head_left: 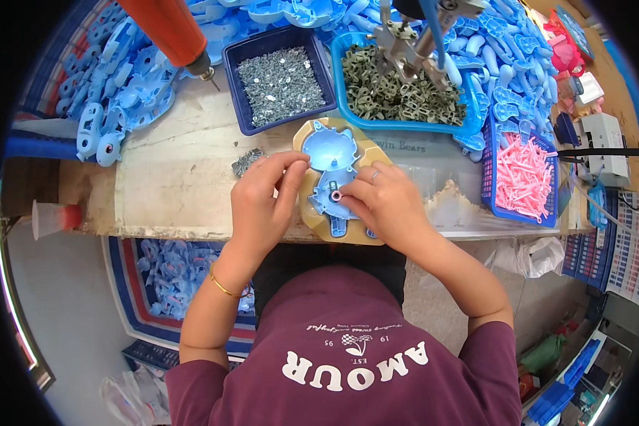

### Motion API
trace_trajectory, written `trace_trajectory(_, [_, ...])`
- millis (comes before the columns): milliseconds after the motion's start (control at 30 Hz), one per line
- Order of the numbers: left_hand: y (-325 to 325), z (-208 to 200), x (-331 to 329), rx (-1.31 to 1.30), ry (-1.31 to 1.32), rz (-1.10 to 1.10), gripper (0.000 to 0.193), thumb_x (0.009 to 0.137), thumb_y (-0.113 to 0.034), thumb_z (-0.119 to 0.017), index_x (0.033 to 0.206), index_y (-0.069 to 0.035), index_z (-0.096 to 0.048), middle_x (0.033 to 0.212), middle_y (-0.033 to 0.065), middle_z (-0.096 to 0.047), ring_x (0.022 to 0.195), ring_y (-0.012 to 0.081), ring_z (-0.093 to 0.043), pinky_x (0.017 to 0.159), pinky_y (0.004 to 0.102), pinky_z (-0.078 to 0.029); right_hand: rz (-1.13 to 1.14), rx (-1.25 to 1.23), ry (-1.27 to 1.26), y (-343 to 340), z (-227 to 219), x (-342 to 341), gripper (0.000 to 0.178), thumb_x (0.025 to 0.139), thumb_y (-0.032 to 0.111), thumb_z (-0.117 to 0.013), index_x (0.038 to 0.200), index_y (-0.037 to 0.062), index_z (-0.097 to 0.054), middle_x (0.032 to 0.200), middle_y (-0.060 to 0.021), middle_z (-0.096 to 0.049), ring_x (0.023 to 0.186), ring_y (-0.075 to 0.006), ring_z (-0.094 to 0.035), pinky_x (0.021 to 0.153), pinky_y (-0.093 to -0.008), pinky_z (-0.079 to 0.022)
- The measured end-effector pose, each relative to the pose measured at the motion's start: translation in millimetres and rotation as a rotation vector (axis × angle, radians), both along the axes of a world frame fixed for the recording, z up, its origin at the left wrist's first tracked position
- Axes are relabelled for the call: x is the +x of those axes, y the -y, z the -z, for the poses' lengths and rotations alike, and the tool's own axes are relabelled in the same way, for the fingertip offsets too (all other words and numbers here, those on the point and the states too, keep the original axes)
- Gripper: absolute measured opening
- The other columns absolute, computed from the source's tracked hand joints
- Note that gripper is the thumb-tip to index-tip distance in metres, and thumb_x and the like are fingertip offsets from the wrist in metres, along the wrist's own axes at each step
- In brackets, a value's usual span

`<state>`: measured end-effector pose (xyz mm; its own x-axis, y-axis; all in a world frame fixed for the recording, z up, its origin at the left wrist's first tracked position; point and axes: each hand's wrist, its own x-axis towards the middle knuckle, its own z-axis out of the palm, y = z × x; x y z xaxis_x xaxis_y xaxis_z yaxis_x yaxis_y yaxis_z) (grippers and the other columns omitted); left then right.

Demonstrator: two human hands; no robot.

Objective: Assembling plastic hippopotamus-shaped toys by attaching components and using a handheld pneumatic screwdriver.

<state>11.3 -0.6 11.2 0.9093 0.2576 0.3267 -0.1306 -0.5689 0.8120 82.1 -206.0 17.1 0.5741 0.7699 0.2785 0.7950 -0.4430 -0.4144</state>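
Note:
A hollow light-blue toy shell (334, 149), shaped like a small figure, lies open side up in a tan holder (309, 131). A dark green clip (333, 185) sits in its lower part, with a small pink ring-shaped piece (336, 196) against it. My right hand (387, 199) is closed, thumb and forefinger pinching at the pink piece. By the shell's left rim is my left hand (268, 192), thumb and forefinger pressed together; whatever they may hold is hidden. Just beyond it lies a small heap of screws (247, 162).
Behind are a dark blue tray (245, 117) of screws and a light-blue tray (376, 126) of green clips. A blue basket (522, 213) of pink sticks stands right. An orange screwdriver (170, 32) and metal fixture (412, 42) hang overhead. Blue shells (135, 92) pile up behind.

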Motion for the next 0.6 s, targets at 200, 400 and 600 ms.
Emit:
trace_trajectory(200, [4.2,2.5,-11.1,0.277,0.096,0.173,0.014,0.088,-0.008,-0.071,0.102,-0.006,-0.072,0.092,0.0063,-0.071,0.085,0.0257,-0.064,0.073,0.0356,-0.052,-0.098,-0.090,-0.010,-2.8,-3.3,8.1,0.011,0.079,0.013,-0.076,0.087,0.0070,-0.073,0.086,-0.0063,-0.063,0.086,-0.0264,-0.061,0.075,-0.0395,-0.051])
trace_trajectory(400, [7.1,17.6,-21.7,0.578,0.065,0.371,0.033,0.081,-0.020,-0.076,0.113,-0.014,-0.071,0.129,0.0028,-0.061,0.120,0.0287,-0.055,0.102,0.0407,-0.046,-0.175,-0.094,0.020,0.7,2.2,17.1,0.016,0.078,0.010,-0.076,0.093,0.0060,-0.071,0.090,-0.0078,-0.061,0.090,-0.0287,-0.060,0.075,-0.0407,-0.052])
trace_trajectory(600, [8.4,14.5,-23.4,0.627,0.062,0.403,0.032,0.082,-0.021,-0.075,0.113,-0.013,-0.070,0.128,0.0029,-0.062,0.120,0.0287,-0.054,0.103,0.0410,-0.045,0.032,-0.013,-0.037,34.8,-10.6,6.9,0.018,0.078,0.007,-0.075,0.094,0.0047,-0.068,0.092,-0.0091,-0.059,0.090,-0.0302,-0.061,0.074,-0.0411,-0.052])
